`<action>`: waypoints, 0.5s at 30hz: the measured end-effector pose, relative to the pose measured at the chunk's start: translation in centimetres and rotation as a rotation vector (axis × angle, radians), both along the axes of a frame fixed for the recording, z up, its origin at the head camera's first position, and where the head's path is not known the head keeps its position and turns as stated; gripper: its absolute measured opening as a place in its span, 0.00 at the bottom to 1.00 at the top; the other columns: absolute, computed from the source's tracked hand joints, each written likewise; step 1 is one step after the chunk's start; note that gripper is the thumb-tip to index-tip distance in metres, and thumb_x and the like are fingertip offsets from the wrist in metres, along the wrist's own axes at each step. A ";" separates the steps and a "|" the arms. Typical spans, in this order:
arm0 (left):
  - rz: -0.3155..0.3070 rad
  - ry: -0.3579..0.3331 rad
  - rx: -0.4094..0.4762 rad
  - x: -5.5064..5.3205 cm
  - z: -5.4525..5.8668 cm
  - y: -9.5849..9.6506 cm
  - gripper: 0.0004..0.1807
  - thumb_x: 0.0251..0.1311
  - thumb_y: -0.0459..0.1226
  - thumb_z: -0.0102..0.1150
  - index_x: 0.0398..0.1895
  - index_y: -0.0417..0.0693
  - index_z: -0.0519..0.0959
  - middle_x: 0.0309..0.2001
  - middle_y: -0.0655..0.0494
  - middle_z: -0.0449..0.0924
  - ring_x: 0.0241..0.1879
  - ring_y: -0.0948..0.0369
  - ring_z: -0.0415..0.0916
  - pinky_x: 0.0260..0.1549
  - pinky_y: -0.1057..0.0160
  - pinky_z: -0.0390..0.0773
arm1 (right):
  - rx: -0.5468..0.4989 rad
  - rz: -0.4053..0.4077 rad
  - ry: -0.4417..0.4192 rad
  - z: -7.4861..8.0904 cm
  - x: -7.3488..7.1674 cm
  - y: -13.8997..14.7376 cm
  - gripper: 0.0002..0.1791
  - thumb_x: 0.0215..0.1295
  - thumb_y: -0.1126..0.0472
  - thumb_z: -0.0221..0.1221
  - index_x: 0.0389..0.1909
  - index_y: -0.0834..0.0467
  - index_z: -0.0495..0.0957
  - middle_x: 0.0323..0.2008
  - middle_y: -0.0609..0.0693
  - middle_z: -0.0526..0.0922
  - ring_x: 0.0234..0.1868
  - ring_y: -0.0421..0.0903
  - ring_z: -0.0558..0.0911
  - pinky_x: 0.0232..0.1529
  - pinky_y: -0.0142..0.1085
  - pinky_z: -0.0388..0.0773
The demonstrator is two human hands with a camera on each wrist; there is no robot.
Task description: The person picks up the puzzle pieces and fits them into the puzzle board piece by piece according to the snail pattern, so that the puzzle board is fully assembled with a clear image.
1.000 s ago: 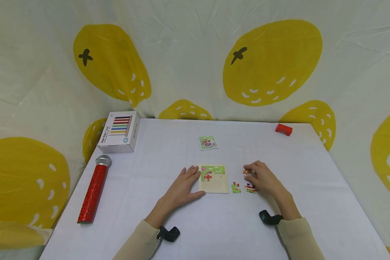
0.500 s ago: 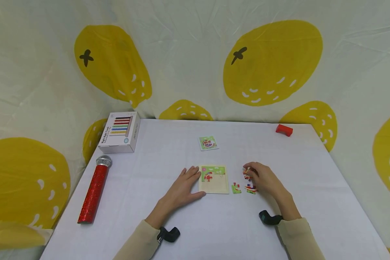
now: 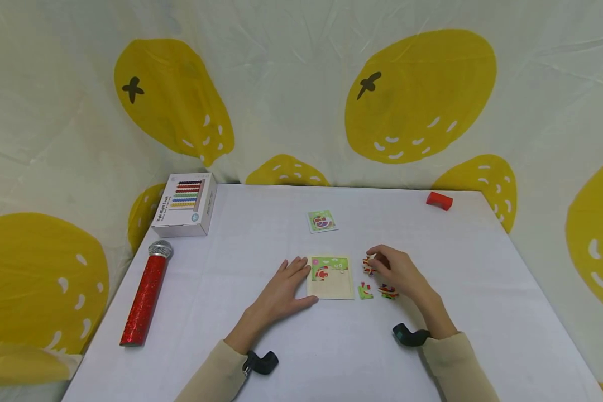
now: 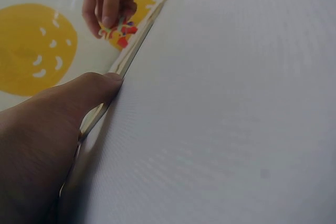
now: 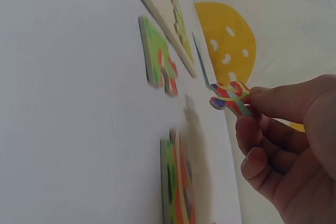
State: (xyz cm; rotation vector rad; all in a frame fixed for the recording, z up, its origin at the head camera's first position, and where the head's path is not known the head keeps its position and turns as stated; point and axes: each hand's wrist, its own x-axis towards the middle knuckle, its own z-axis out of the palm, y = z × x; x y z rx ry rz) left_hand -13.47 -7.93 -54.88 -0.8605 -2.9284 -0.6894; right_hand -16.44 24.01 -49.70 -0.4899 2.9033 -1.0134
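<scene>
My right hand point(image 3: 399, 272) pinches a red, yellow and blue puzzle piece point(image 5: 231, 97) between thumb and fingers, raised off the table to the right of the wooden puzzle board point(image 3: 330, 289). Green and red pieces fill part of the board's upper side; its lower part is bare wood. With fingers extended, my left hand point(image 3: 281, 293) rests at the board's left edge, its thumb touching the near corner. A green corner puzzle piece point(image 3: 365, 291) lies right of the board. Beside it sits a small stack of puzzle pieces point(image 3: 388, 291), seen edge-on in the right wrist view.
Behind the board lies a small picture card point(image 3: 322, 221). A white abacus box point(image 3: 185, 205) stands at the back left, with a red glittery microphone point(image 3: 146, 296) in front of it. A red block point(image 3: 439, 201) lies at the back right, near the white table's far edge.
My right hand has lifted the puzzle piece and moved slightly left with it, toward the board. The left hand stays in place.
</scene>
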 end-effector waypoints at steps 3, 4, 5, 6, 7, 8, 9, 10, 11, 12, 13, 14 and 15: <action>0.001 -0.005 0.004 0.0 0.0 0.0 0.44 0.60 0.60 0.62 0.72 0.43 0.68 0.76 0.49 0.62 0.78 0.53 0.55 0.80 0.51 0.51 | -0.022 0.030 0.027 0.2 -0.2 -0.9 0.13 0.69 0.62 0.61 0.52 0.59 0.80 0.31 0.45 0.79 0.31 0.40 0.73 0.30 0.27 0.74; 0.001 -0.006 0.005 0.0 0.0 0.0 0.44 0.60 0.60 0.62 0.73 0.43 0.68 0.76 0.49 0.62 0.78 0.53 0.55 0.80 0.51 0.51 | -0.030 0.039 0.038 0.2 -0.2 -1.2 0.12 0.68 0.63 0.62 0.51 0.60 0.80 0.32 0.46 0.80 0.31 0.40 0.73 0.31 0.27 0.74; 0.001 -0.007 0.006 0.0 0.0 0.0 0.44 0.60 0.60 0.61 0.73 0.43 0.68 0.76 0.49 0.62 0.78 0.53 0.55 0.80 0.51 0.51 | -0.036 0.050 0.042 0.3 -0.3 -1.4 0.12 0.68 0.63 0.62 0.51 0.60 0.80 0.32 0.46 0.80 0.31 0.40 0.73 0.31 0.27 0.74; 0.000 -0.009 0.006 0.0 0.0 0.0 0.44 0.60 0.61 0.61 0.73 0.43 0.68 0.76 0.50 0.62 0.78 0.54 0.55 0.80 0.51 0.51 | -0.041 0.058 0.045 0.3 -0.3 -1.7 0.12 0.68 0.63 0.62 0.51 0.60 0.80 0.32 0.46 0.80 0.31 0.40 0.73 0.31 0.27 0.74; 0.001 -0.011 0.003 -0.1 0.0 0.0 0.44 0.60 0.61 0.61 0.73 0.44 0.68 0.76 0.50 0.62 0.78 0.54 0.55 0.80 0.51 0.51 | -0.043 0.069 0.044 0.3 -0.4 -2.0 0.12 0.69 0.63 0.61 0.51 0.60 0.80 0.33 0.46 0.80 0.32 0.39 0.73 0.32 0.27 0.74; 0.002 -0.012 -0.002 -0.1 0.0 0.0 0.44 0.60 0.61 0.61 0.73 0.44 0.67 0.77 0.50 0.62 0.78 0.54 0.54 0.80 0.51 0.51 | -0.051 0.079 0.042 0.3 -0.4 -2.3 0.12 0.69 0.64 0.61 0.51 0.60 0.80 0.33 0.45 0.80 0.31 0.39 0.73 0.31 0.27 0.74; 0.002 -0.013 -0.007 -0.1 0.0 0.0 0.44 0.60 0.61 0.61 0.73 0.44 0.67 0.77 0.51 0.61 0.79 0.54 0.54 0.80 0.52 0.51 | -0.060 0.089 0.034 0.3 -0.5 -2.5 0.12 0.69 0.64 0.60 0.51 0.61 0.80 0.33 0.46 0.80 0.31 0.39 0.74 0.31 0.27 0.75; 0.003 -0.015 -0.012 -0.1 0.0 0.0 0.44 0.60 0.61 0.60 0.73 0.45 0.67 0.77 0.51 0.61 0.79 0.54 0.54 0.80 0.52 0.50 | -0.069 0.094 0.023 0.3 -0.5 -2.8 0.12 0.70 0.64 0.60 0.51 0.61 0.80 0.33 0.45 0.81 0.31 0.38 0.74 0.31 0.27 0.75; 0.003 -0.016 -0.014 -0.1 0.0 0.0 0.44 0.60 0.61 0.60 0.73 0.45 0.67 0.77 0.51 0.61 0.79 0.54 0.54 0.80 0.52 0.51 | -0.078 0.103 0.013 0.3 -0.5 -3.1 0.12 0.70 0.64 0.59 0.52 0.61 0.80 0.33 0.45 0.81 0.31 0.38 0.74 0.31 0.27 0.75; 0.003 -0.017 -0.015 -0.1 0.0 0.0 0.44 0.60 0.62 0.60 0.73 0.45 0.67 0.77 0.51 0.61 0.79 0.54 0.54 0.80 0.51 0.51 | -0.089 0.112 0.004 0.2 -0.5 -3.4 0.12 0.70 0.64 0.58 0.52 0.62 0.80 0.33 0.46 0.81 0.31 0.38 0.74 0.31 0.27 0.75; 0.003 -0.018 -0.015 -0.1 0.0 0.0 0.44 0.60 0.62 0.60 0.73 0.46 0.67 0.77 0.51 0.61 0.79 0.54 0.54 0.80 0.51 0.51 | -0.098 0.119 -0.007 0.2 -0.6 -3.7 0.12 0.70 0.65 0.58 0.52 0.62 0.80 0.33 0.46 0.82 0.31 0.38 0.75 0.31 0.28 0.76; 0.003 -0.020 -0.016 -0.1 0.1 0.0 0.44 0.61 0.62 0.60 0.73 0.46 0.67 0.77 0.51 0.61 0.79 0.54 0.54 0.80 0.51 0.51 | -0.107 0.122 -0.017 0.2 -0.6 -3.9 0.13 0.70 0.65 0.58 0.52 0.62 0.80 0.33 0.46 0.82 0.31 0.38 0.75 0.30 0.28 0.76; 0.004 -0.023 -0.016 -0.1 0.1 0.0 0.44 0.61 0.62 0.60 0.73 0.46 0.67 0.77 0.52 0.61 0.79 0.54 0.54 0.80 0.51 0.51 | -0.113 0.127 -0.027 0.1 -0.6 -4.2 0.13 0.70 0.65 0.58 0.52 0.62 0.80 0.33 0.46 0.82 0.30 0.38 0.75 0.30 0.28 0.75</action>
